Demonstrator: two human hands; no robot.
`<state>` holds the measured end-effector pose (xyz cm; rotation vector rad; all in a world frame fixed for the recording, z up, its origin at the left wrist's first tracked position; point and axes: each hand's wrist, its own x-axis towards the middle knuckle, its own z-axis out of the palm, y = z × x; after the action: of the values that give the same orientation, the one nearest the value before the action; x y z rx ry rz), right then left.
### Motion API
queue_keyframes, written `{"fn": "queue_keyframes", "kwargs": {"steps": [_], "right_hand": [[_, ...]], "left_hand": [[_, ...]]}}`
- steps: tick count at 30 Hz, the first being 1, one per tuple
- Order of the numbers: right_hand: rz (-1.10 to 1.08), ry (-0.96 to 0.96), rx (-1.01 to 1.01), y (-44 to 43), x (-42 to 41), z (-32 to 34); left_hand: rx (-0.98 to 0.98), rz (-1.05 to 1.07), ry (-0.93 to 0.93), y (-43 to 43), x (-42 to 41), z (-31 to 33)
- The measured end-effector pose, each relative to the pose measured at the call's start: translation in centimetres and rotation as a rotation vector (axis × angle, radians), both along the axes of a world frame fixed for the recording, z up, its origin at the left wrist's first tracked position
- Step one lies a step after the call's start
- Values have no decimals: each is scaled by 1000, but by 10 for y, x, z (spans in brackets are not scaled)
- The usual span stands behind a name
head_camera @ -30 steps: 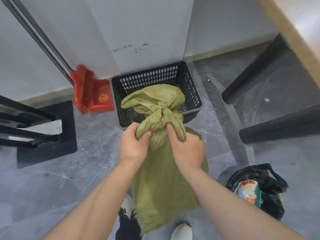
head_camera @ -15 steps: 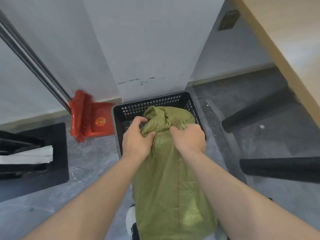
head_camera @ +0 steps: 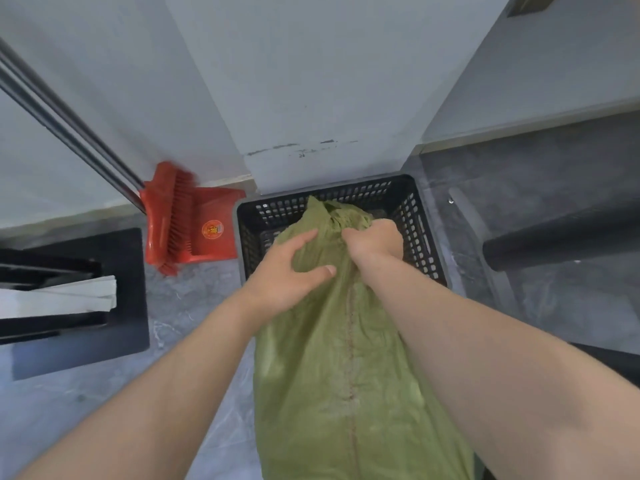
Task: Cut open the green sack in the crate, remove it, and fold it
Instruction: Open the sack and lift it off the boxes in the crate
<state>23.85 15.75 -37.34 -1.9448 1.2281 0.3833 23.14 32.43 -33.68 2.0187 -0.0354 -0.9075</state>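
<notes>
Black perforated plastic crate (head_camera: 420,230) on the grey marbled floor (head_camera: 194,306), backed against the base of a white wall column (head_camera: 304,98); inside, only the bunched top of the green woven sack (head_camera: 332,368), draped over the near rim and running down toward the camera with a stitched seam along its middle. Crate floor hidden under the fabric. Left hand (head_camera: 291,271) laid on the sack just at the crate's near edge, fingers curled and pinching a fold of cloth, thumb pressed across toward the seam. Right hand (head_camera: 375,237) deeper over the crate, fist closed round the gathered neck of the sack, knuckles up. Both bare forearms stretched forward and down. Just left of the crate, a red dustpan (head_camera: 214,230) with a red broom (head_camera: 166,220) leaning into it. Farther left, a black rack (head_camera: 114,306) holding flat white sheets (head_camera: 59,296).
</notes>
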Motion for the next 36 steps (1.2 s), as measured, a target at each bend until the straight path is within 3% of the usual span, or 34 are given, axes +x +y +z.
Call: {"fn": "queue_keyframes", "kwargs": {"steps": [6, 12, 17, 22, 25, 28, 32, 36], "right_hand": [[24, 29, 31, -19, 45, -47], [1, 41, 97, -41, 77, -68], [197, 11, 208, -49, 95, -68], [614, 7, 286, -66, 92, -37], [856, 114, 227, -78, 94, -22], [978, 274, 180, -92, 95, -12], [769, 264, 128, -126, 83, -7], [306, 252, 407, -153, 45, -11]], "left_hand": [[88, -73, 242, 13, -6, 2], [310, -355, 515, 11, 1, 22], [316, -208, 374, -6, 28, 10], [457, 5, 84, -25, 53, -6], [607, 2, 102, -42, 57, 3], [552, -12, 216, -45, 54, 24], [445, -153, 358, -20, 47, 50], [255, -140, 476, 4, 43, 58]]}}
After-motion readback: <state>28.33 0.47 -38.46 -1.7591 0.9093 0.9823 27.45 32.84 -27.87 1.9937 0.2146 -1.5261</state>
